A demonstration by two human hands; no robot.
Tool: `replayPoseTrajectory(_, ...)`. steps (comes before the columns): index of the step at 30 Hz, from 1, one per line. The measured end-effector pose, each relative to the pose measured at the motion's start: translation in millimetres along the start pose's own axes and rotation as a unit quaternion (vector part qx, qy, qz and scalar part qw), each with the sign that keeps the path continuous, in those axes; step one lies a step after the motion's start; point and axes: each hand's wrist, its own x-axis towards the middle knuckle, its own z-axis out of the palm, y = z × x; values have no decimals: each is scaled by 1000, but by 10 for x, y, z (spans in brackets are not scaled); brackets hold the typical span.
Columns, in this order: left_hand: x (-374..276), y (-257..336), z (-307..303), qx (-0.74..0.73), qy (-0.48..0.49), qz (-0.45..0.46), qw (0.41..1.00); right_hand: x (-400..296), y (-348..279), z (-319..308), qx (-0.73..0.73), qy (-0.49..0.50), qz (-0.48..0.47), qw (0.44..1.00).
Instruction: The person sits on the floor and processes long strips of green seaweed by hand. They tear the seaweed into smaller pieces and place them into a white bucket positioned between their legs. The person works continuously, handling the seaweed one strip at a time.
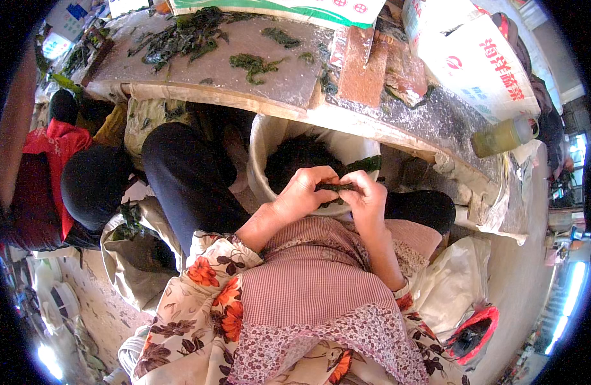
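Note:
In front of my lap, my left hand (302, 186) and my right hand (365, 188) meet with their fingertips close together. Both pinch a short piece of dark green seaweed (335, 186), partly covered by the fingers. Just beyond them, a white tub (255, 166) stands between my knees, its far side under the table edge. Dark seaweed (297, 153) fills part of the tub, and a broad green strip of seaweed (366, 164) lies against its right rim.
Ahead runs a worktable (285, 91) bearing a heap of seaweed (187, 41), small seaweed clumps (254, 66), a brown board (362, 72), a printed carton (478, 67) and a lidded bottle (500, 139). An open sack (131, 269) and a person (59, 178) are at left; a plastic bag (456, 274) at right.

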Motion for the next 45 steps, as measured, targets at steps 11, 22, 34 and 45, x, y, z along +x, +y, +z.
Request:
replayPoseTrajectory(11, -29, 4, -41, -455, -77, -186, 868, 24, -133, -44, 113, 27, -23, 993)
replayPoseTrajectory(22, -21, -105, 2, -476, -55, -199, 855, -30, -372, -51, -36, 75, -109, 991)
replayPoseTrajectory(34, 2, -16, -120, -429, -72, -210, 876, 21, -314, -24, -57, 70, -145, 985)
replayPoseTrajectory(45, 41, 21, -121, -511, -46, -200, 834, 99, -186, 42, 103, 64, -91, 988)
